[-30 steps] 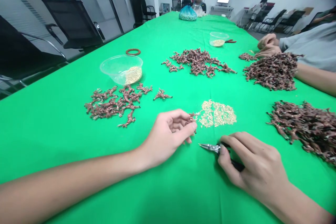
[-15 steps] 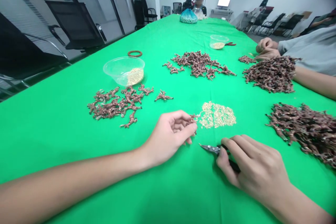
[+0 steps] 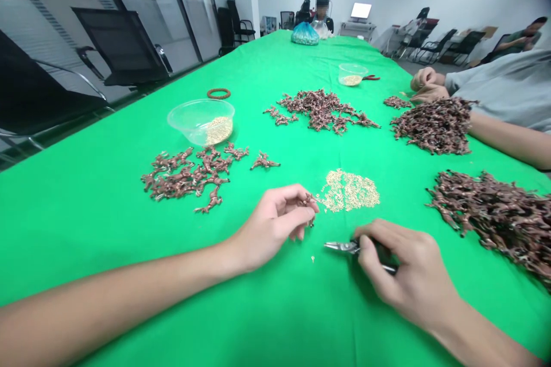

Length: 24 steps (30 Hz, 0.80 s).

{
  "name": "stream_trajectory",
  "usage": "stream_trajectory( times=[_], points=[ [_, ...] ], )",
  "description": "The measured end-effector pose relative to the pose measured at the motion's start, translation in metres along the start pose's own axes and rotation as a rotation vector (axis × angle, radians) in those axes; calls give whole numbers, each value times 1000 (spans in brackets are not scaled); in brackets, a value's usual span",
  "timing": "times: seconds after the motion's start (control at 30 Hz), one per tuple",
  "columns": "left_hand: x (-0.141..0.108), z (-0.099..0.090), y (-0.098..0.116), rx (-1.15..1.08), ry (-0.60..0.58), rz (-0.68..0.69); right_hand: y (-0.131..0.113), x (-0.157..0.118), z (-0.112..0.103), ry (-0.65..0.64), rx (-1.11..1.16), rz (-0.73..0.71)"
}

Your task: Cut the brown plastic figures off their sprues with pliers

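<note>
My left hand (image 3: 279, 221) pinches a small brown animal figure (image 3: 308, 200), mostly hidden by the fingers. To its right, my right hand (image 3: 404, 266) is wrapped round dark-handled pliers (image 3: 342, 246), whose metal tips point left with nothing visible between them. One tiny gold piece (image 3: 313, 258) lies on the green cloth (image 3: 258, 309) just left of and below the plier tips. Beyond both hands is a flat spread of small gold pieces (image 3: 350, 190). A cluster of brown figures (image 3: 185, 175) lies to the left, with a single figure (image 3: 264, 161) beside it.
A clear bowl (image 3: 200, 120) with gold pieces stands back left, near a brown ring (image 3: 218, 93). Figure piles (image 3: 495, 212) lie right and in the middle (image 3: 321, 108). Farther off are another tub (image 3: 352, 75), red-handled pliers (image 3: 371, 77) and a person's hands (image 3: 428, 83).
The gold piece that was at the plier tips now lies on the cloth. The pliers have turned slightly and sit a little lower. The view has shifted slightly.
</note>
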<state>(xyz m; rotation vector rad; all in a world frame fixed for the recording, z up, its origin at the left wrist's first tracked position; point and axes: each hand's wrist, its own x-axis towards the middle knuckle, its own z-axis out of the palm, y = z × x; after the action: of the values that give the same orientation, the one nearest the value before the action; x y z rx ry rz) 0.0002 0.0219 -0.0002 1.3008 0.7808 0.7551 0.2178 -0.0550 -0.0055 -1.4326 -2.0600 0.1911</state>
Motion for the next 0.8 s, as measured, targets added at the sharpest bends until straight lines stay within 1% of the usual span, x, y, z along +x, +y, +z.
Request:
stream_trajectory(
  times=[0.07, 0.13, 0.33, 0.57, 0.7, 0.8],
  points=[
    [1, 0, -1, -13, 29, 4, -2, -4, 5, 4, -14, -63],
    [1, -1, -2, -16, 49, 11, -4, -7, 8, -11, -28, -95],
    [-2, 1, -1, 27, 53, 20, -5, -10, 12, -6, -61, -139],
    [-1, 2, 1, 38, 46, 23, -6, -7, 14, 1, -78, -148],
    [0, 2, 0, 42, 38, 22, -9, -5, 10, -15, -128, -182],
    [0, 3, 0, 46, 35, 9, -14, 0, 4, -48, -232, -266]
  ],
)
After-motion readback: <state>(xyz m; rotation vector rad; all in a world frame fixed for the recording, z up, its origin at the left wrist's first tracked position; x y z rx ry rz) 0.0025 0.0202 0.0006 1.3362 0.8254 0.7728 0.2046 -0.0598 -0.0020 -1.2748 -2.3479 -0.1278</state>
